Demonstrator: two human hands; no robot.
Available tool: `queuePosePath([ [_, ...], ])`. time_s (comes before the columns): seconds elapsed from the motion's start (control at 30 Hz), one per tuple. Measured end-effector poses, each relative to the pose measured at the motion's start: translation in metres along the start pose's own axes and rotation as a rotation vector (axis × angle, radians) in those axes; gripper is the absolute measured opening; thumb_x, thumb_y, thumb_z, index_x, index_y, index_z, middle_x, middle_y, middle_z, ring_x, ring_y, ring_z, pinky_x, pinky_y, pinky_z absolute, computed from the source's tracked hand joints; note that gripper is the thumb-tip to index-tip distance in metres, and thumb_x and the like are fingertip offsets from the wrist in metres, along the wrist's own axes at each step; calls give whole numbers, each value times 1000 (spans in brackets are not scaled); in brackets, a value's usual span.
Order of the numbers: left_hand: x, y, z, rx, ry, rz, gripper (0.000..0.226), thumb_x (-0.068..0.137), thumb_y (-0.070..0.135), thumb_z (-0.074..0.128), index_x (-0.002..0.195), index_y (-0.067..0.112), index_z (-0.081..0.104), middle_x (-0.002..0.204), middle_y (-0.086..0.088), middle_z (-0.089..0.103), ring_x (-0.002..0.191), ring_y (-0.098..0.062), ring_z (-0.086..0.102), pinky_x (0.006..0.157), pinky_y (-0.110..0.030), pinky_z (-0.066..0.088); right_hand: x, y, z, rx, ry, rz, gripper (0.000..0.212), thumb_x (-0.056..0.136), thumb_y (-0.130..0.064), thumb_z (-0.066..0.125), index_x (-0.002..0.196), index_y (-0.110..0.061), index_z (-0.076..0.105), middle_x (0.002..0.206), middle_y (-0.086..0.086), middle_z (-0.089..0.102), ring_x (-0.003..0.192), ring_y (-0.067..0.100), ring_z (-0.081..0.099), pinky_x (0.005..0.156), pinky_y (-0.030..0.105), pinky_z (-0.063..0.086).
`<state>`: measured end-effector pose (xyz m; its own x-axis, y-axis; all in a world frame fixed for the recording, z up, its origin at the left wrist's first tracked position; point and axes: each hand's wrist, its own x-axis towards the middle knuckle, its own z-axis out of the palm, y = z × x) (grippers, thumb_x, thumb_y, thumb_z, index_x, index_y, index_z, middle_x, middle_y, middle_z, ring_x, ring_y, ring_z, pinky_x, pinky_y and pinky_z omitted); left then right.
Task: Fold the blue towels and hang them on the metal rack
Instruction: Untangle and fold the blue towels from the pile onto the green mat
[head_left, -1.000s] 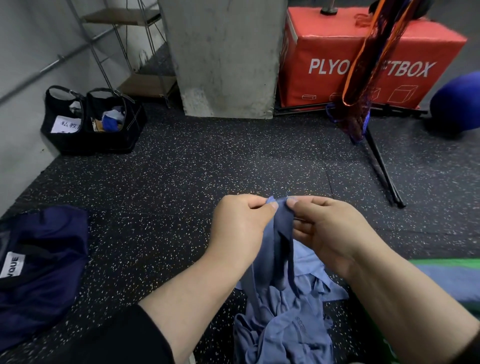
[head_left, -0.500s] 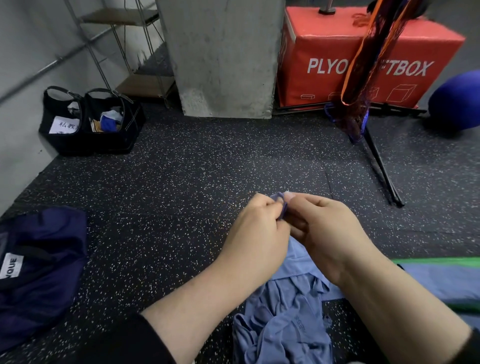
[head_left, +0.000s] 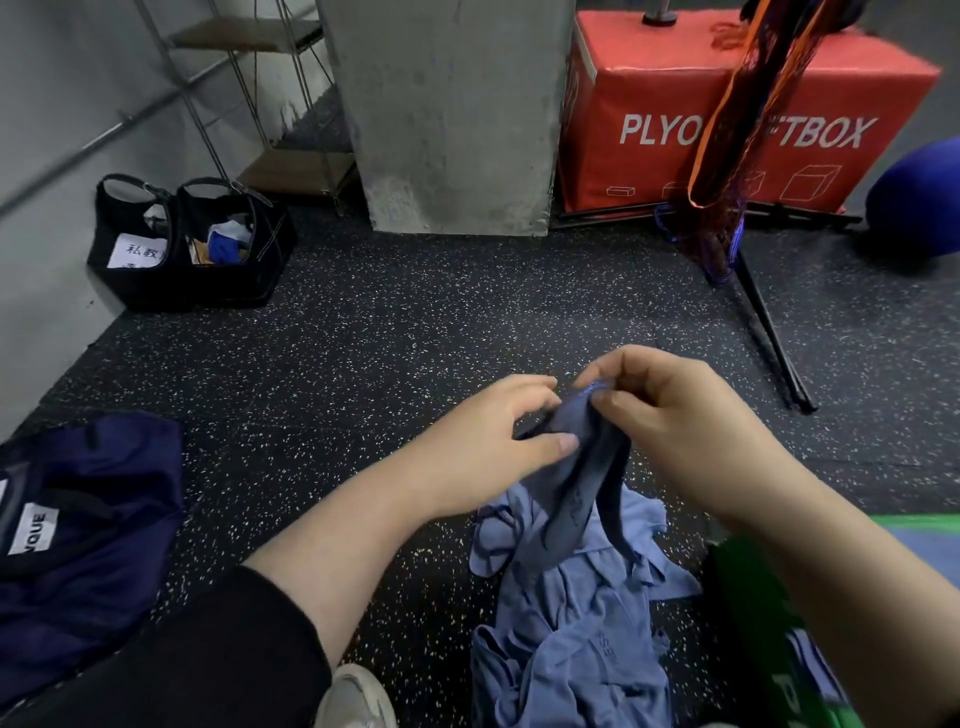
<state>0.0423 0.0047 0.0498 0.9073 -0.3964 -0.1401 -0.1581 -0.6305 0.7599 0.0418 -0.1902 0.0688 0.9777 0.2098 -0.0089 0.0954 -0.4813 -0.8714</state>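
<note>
Pinching one bunched edge of a blue towel (head_left: 576, 483), both hands meet at the middle of the view, above the speckled floor (head_left: 363, 364). Left hand (head_left: 488, 441): thumb and fingers curled onto the cloth from the left. Right hand (head_left: 670, 421): fingertips and thumb nipping the same ridge from the right, at its top. The two grips are almost touching, so neither hand is clearly nearer.

Towel's long axis runs from the pinch down and toward the person, the held part drawn into a narrow rope-like strand; the rest lies crumpled in a loose heap on the floor, just below the wrists. Judgement: the edge has to be found and spread sideways before any fold, hands parting left and right.

Cloth looks thin, soft, matte, creased; faint lettering on the heap, unreadable. Floor rubbery, dark, flecked white. Wire rack (head_left: 270, 104) stands far left at the back, well apart from the hands, beside a concrete pillar (head_left: 447, 114).
</note>
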Motion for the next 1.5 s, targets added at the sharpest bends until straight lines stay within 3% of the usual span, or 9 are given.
queuePosePath([
  [0.07,1,-2,3,-71,69,14,12,97,34,66,94,22,69,119,17,66,107,0,59,91,-25,42,0,2,-3,-98,-30,-22,17,95,-12,57,90,-26,66,76,1,70,65,11,56,68,39,49],
  [0.17,2,-1,5,-116,141,27,18,96,30,66,83,19,63,74,5,63,70,-7,53,69,-34,43,-2,0,-8,-168,-109,-46,5,94,-24,66,90,-27,65,75,-7,70,64,2,56,66,31,48],
  [0.27,0,2,6,-140,143,38,16,96,29,68,85,18,64,74,-3,65,66,-6,48,65,-31,39,-4,-1,-12,-283,-116,-51,16,93,-27,68,78,-28,65,61,-18,60,53,-1,49,53,17,38],
  [0.73,-29,-19,-12,247,112,-162,38,85,43,77,75,13,55,60,2,50,54,-18,44,53,-33,30,-20,-1,-23,-431,191,-12,14,100,-27,53,98,-38,63,77,-8,67,59,21,66,56,33,53],
  [0.93,-47,-25,-17,-18,166,-149,49,94,51,63,68,12,47,62,0,42,52,-15,41,56,-32,31,-25,-4,-20,-405,215,-12,14,101,-25,52,96,-34,62,72,-8,64,53,15,59,48,26,42],
  [1.03,-52,-22,-14,-206,191,-221,71,89,69,52,84,-1,52,65,-6,47,51,-18,44,53,-32,36,-29,-4,-20,-381,242,-20,16,101,-25,52,91,-36,58,68,-5,63,44,10,54,43,26,42],
  [1.2,-50,-19,-8,-95,225,-256,35,100,30,53,71,9,52,65,-1,47,61,-15,40,62,-33,30,-40,-1,-21,-396,225,-20,17,100,-21,53,93,-36,57,76,-4,66,64,14,59,58,31,41],
  [1.4,-39,-30,2,-2,134,-427,21,88,11,44,71,10,56,66,-8,47,64,-17,42,63,-32,29,-49,14,-26,-404,218,19,18,100,-19,53,96,-34,61,76,-12,63,72,6,58,60,29,42],
  [1.5,-32,-33,1,259,107,-440,20,86,8,45,72,13,59,65,-9,57,64,-25,47,58,-32,34,-51,18,-29,-392,228,31,22,98,-17,52,94,-37,60,76,-12,63,74,5,57,60,25,42],
])
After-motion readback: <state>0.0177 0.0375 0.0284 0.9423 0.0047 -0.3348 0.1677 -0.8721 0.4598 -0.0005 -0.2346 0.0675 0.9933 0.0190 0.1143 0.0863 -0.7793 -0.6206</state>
